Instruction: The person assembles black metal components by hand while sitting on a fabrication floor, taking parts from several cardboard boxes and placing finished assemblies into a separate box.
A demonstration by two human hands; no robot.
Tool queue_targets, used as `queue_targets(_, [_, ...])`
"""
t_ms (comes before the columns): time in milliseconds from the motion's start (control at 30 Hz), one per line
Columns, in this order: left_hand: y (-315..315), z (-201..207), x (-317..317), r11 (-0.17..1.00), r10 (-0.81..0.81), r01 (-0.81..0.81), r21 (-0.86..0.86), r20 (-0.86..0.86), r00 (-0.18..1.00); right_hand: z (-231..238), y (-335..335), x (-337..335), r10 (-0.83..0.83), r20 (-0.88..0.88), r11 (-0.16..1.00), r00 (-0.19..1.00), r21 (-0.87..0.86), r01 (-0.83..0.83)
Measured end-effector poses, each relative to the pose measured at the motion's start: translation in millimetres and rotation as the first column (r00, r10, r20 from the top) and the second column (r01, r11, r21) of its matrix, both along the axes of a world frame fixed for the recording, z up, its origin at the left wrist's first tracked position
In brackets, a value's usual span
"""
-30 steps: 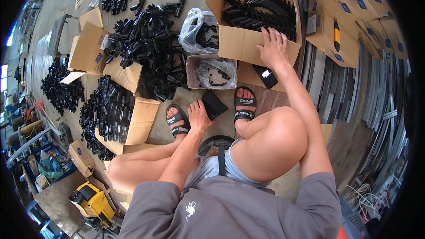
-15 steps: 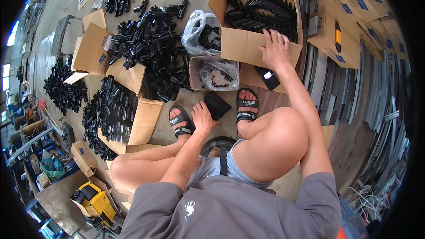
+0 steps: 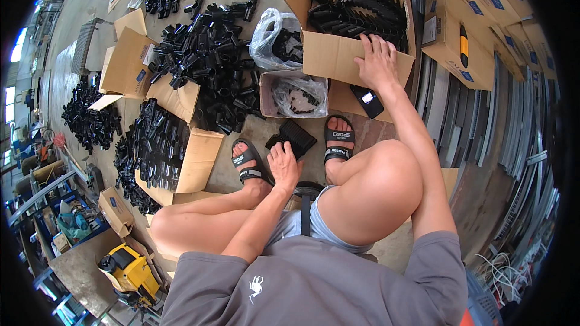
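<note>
Between my sandalled feet, my left hand (image 3: 284,167) grips a black block of ribbed pieces (image 3: 294,137) by its near edge, fingers bent over it. My right arm reaches forward over the raised knee. At the end of it, my right hand (image 3: 379,63) holds the near flap (image 3: 329,54) of a large open cardboard box, fingertips over the flap's upper edge and thumb on its outer face. Inside that box lie rows of black ribbed parts (image 3: 356,12). Just below the flap stands a small box (image 3: 294,115) lined with clear plastic, with small black pieces in it.
A clear plastic bag (image 3: 261,45) of black parts stands beside the large box. Heaps of black tubular fittings (image 3: 208,54) spread to the left, around an open carton (image 3: 202,154). A phone-like black device (image 3: 366,104) lies at right, near stacked cartons (image 3: 450,42) and metal bars (image 3: 450,121).
My left hand has shifted slightly right, and the black ribbed block has turned a little in it. The right hand stays on the flap.
</note>
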State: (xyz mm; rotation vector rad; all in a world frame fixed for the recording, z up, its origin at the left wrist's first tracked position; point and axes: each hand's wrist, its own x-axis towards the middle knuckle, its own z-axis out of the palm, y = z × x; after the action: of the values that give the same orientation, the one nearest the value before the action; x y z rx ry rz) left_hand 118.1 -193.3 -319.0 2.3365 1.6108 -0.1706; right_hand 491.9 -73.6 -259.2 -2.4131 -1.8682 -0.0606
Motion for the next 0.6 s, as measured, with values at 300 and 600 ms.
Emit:
queue_targets(300, [-7.0,-12.7,6.7,0.997,0.062,-0.062,-0.042,0.0,0.998,-0.8,-0.6,1.4,-0.015,0.002,1.0,1.0,-0.006,0.015])
queue_targets(600, [39.3,-25.9,-23.6,0.911,0.339,-0.389,0.139,0.287,0.896,0.7,-1.7,-0.1,-0.008,0.013,1.0,1.0,-0.019,0.008])
